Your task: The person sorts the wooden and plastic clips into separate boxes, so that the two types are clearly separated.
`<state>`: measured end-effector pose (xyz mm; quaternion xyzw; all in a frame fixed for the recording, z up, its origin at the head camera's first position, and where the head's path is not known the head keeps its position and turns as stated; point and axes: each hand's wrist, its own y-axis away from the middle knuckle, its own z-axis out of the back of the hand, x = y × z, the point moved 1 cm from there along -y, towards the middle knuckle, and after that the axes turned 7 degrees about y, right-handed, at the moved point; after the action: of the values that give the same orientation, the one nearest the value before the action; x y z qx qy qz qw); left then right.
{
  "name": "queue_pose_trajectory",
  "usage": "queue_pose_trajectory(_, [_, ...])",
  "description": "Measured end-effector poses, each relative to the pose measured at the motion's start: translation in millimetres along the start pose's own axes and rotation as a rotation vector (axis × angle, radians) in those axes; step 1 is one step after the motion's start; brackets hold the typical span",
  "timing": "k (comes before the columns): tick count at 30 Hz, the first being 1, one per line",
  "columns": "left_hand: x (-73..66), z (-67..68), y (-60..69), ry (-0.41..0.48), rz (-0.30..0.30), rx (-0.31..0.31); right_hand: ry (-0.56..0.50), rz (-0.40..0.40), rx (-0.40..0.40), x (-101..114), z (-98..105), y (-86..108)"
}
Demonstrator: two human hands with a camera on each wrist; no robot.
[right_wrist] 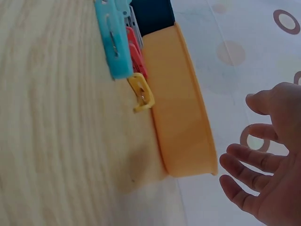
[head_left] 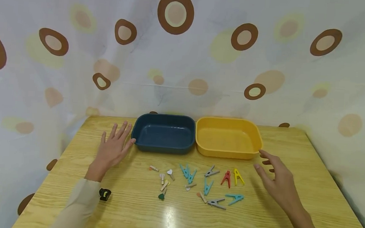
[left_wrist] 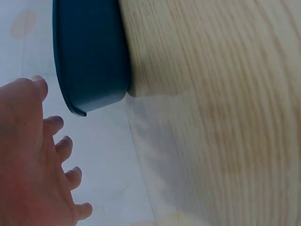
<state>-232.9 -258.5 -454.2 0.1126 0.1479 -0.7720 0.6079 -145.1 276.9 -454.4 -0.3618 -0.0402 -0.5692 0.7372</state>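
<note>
My left hand (head_left: 112,152) is spread beside the left end of a dark blue tray (head_left: 163,149), its thumb close to the rim. Whether it touches cannot be told. Near the front right corner of a yellow tray (head_left: 227,154) is my right hand (head_left: 280,184), fingers loosely bent and holding nothing. Between the hands lie several plastic clothespins, among them a yellow clothespin (head_left: 238,176), a red clothespin (head_left: 226,178) and a teal clothespin (head_left: 235,198). Several small wooden clothespins, one with a green heart (head_left: 161,196), are scattered to their left.
Both trays stand side by side at the back of the wooden table (head_left: 126,208). Behind them hangs a patterned white curtain (head_left: 177,99), which also runs along both sides. A small black device (head_left: 104,194) is at the left wrist.
</note>
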Motion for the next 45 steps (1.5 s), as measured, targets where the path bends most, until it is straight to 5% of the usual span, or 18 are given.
queue_pose_trajectory(11, [-5.4, -11.2, -6.6, 0.037, -0.013, -0.003, -0.141, -0.162, 0.098, -9, -19, 6.7])
queue_pose_trajectory(23, [-6.5, -20.6, 2.2, 0.109, -0.021, 0.009, -0.282, -0.221, 0.183, -12, -36, 14.0])
queue_pose_trajectory(45, [-4.8, -17.3, -4.1, 0.098, -0.014, 0.020, -0.210, -0.243, 0.315, -3, -47, 16.3])
